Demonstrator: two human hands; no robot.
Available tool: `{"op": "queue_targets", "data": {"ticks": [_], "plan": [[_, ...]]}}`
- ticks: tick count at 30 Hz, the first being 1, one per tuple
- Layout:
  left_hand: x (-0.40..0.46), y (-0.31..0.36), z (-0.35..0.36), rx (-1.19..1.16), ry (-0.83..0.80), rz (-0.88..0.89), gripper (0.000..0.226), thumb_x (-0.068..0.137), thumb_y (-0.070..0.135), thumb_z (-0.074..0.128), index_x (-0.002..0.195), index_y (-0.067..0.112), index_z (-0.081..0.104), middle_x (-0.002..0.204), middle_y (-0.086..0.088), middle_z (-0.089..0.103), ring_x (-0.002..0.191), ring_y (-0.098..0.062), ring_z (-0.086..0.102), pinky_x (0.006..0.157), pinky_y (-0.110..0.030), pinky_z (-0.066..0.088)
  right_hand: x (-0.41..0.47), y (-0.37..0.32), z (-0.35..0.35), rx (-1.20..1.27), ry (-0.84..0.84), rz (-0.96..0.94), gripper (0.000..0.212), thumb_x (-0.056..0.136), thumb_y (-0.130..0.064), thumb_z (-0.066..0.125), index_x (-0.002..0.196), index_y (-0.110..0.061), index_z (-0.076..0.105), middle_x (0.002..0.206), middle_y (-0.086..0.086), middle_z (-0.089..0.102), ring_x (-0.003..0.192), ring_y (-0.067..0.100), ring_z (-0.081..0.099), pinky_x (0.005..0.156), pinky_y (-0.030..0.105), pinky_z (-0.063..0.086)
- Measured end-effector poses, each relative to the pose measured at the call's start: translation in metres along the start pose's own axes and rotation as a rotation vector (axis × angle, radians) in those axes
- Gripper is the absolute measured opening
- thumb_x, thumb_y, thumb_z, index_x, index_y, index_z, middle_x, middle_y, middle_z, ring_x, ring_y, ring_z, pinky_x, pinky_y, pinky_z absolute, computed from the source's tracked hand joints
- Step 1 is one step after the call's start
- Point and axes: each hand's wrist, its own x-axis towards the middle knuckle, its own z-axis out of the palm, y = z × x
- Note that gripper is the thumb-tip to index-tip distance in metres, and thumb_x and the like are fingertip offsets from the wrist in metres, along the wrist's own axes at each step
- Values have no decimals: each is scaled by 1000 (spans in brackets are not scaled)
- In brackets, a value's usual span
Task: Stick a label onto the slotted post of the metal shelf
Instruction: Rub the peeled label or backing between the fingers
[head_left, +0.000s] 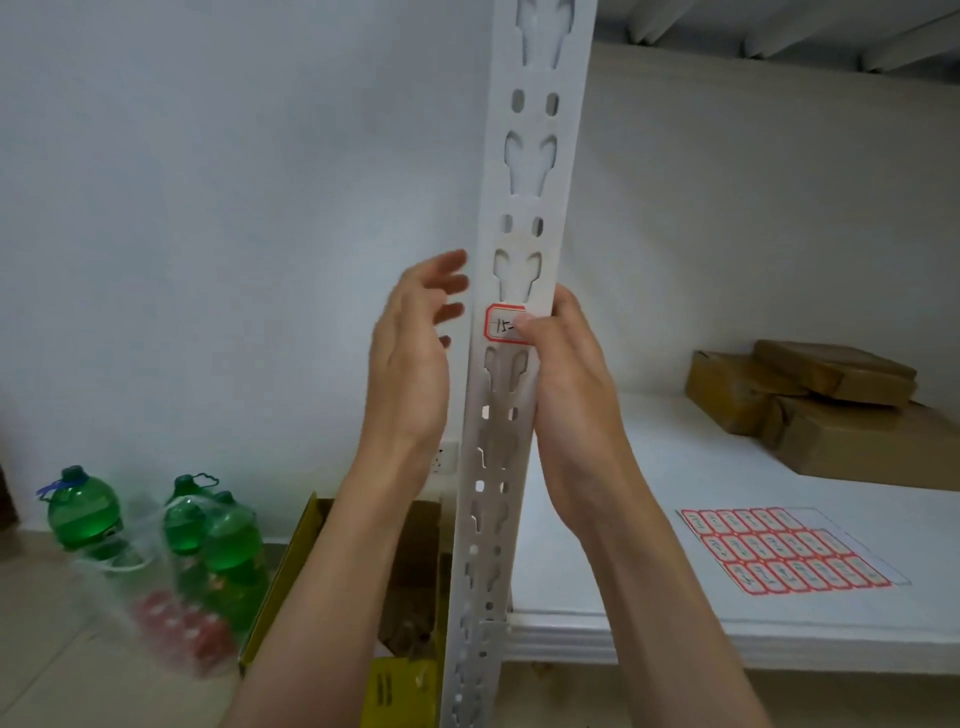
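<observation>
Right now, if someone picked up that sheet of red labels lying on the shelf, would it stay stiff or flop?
The label sheet would probably flop: it looks paper-thin and lies dead flat on the shelf board. It is likely very light, so a nudge could slide it across the smooth white surface. A bare strip along one edge suggests glossy backing, perhaps slippery.

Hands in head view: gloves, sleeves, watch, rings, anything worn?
Nothing worn that shows. The left hand and right hand are bare: no gloves, no rings visible, no watch or band at either wrist. Both forearms are bare down to the frame edge, no sleeves in view.
</observation>
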Motion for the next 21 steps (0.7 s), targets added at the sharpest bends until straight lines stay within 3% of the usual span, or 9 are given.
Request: {"op": "queue_targets", "data": {"ticks": [2, 3, 5, 8, 10, 15, 18, 21], "plan": [[0, 1, 3, -78, -126, -62, 43, 94, 38, 29, 121, 33, 62, 120, 9, 70, 108, -7, 65, 92, -31, 53, 4, 0, 3, -9, 5, -16, 21, 101, -22, 47, 115, -35, 57, 99, -22, 70, 92, -5, 66, 72, 15, 55], [-1, 2, 5, -124, -171, -87, 42, 96, 35, 29, 119, 31, 65, 115, 6, 72, 105, -10, 67, 84, -28, 54, 5, 1, 4, -23, 14, -19, 20, 99, -21, 48, 113, -34, 56, 91, -20, 69, 85, -6, 66, 66, 14, 55], [-4, 4, 8, -221, -233, -137, 43, 100, 27, 26, 106, 27, 69, 101, -1, 76, 94, -15, 70, 73, -27, 55, 7, 1, 8, -52, 50, -25, 18, 96, -19, 51, 111, -27, 54, 86, -6, 68, 79, 6, 67, 68, 29, 56], [-3, 1, 10, -319, -263, -171, 43, 96, 31, 28, 87, 25, 70, 92, -6, 74, 89, -20, 68, 77, -35, 51, 11, -1, 11, -171, 112, -77, 14, 92, -24, 54, 106, -25, 53, 79, -15, 67, 73, 5, 66, 70, 39, 59], [-1, -1, 12, -338, -271, -177, 41, 90, 35, 30, 83, 23, 68, 92, -9, 70, 90, -22, 65, 79, -40, 47, 13, -1, 12, -222, 129, -118, 14, 90, -27, 55, 104, -22, 53, 73, -22, 63, 68, 0, 63, 66, 35, 58], [-1, -8, 15, -320, -241, -207, 42, 82, 43, 33, 74, 15, 63, 84, -9, 65, 84, -18, 63, 76, -37, 47, 16, 0, 14, -246, 146, -156, 17, 88, -25, 55, 98, -12, 55, 65, -22, 58, 60, -2, 57, 55, 18, 50], [-1, -9, 15, -313, -228, -216, 47, 81, 43, 33, 81, 7, 63, 86, -12, 62, 84, -22, 60, 77, -40, 43, 16, 0, 14, -233, 144, -129, 14, 89, -25, 55, 98, -14, 53, 65, -18, 58, 63, 2, 59, 63, 30, 56], [-2, -10, 15, -307, -226, -220, 45, 84, 44, 32, 78, 13, 63, 82, -8, 65, 83, -17, 63, 73, -33, 47, 15, 1, 16, -221, 159, -134, 16, 88, -28, 55, 99, -16, 53, 67, -15, 60, 65, 2, 60, 65, 36, 58]]}}
